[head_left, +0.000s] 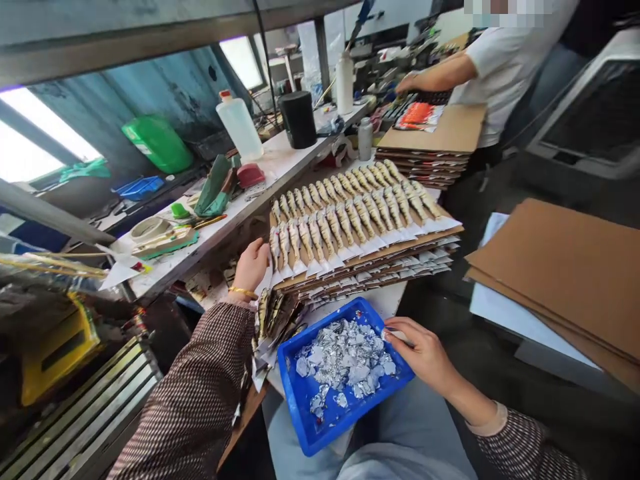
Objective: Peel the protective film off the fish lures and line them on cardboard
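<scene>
My left hand [251, 265] is at the left end of the front row of fishing lures [345, 225], its fingers curled; what they grip, if anything, is hidden. The lures have dark bars and white tail ends, and lie in two rows on a stack of cardboard sheets [380, 250]. At the right rim of a blue tray [320, 443], my right hand [425, 353] is closed on a small pale object [403, 337] whose kind I cannot make out. Crumpled silvery flakes [345, 357] lie in the tray, which rests over my lap.
More dark lures [273, 313] hang in a bunch below my left hand. Brown cardboard sheets [565, 267] are stacked at right. A bench [280, 160] on the left bears a clear bottle [239, 127] and a black container [298, 120]. Another person [505, 73] works behind orange lures [419, 115].
</scene>
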`<state>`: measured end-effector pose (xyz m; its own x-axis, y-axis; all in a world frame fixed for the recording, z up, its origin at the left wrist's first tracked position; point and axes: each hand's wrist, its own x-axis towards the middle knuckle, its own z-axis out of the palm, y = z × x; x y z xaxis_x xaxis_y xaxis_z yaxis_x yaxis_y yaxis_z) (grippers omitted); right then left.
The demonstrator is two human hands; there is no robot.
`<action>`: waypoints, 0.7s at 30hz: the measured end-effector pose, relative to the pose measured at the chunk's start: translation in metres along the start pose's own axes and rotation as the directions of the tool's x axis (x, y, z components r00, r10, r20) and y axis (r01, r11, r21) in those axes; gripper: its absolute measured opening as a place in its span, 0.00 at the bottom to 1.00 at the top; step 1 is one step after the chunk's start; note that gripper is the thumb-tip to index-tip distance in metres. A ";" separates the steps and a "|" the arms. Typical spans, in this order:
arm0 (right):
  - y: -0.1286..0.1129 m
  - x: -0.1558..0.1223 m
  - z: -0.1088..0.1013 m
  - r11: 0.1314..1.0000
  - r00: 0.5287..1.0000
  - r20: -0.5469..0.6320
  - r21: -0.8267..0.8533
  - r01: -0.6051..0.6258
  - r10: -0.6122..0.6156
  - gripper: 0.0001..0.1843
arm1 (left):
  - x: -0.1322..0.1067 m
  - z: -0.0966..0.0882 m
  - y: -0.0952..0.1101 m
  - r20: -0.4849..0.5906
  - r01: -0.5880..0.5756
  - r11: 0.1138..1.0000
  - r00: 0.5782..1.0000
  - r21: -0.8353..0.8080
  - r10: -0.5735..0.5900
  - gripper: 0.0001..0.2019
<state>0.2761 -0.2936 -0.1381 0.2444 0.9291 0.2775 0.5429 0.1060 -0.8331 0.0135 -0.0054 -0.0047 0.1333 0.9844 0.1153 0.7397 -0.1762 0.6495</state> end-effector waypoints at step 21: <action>0.049 -0.014 -0.034 0.935 0.985 0.113 -0.344 -0.083 0.128 0.16 | -0.316 0.028 -0.085 -0.085 0.237 0.863 0.949 -0.445 -0.304 0.28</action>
<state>0.3264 -0.3131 -0.1663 0.2200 0.9690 0.1126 0.7638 -0.0993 -0.6377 -0.0731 -0.3014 -0.1170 -0.1542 0.9877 -0.0241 0.3764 0.0813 0.9229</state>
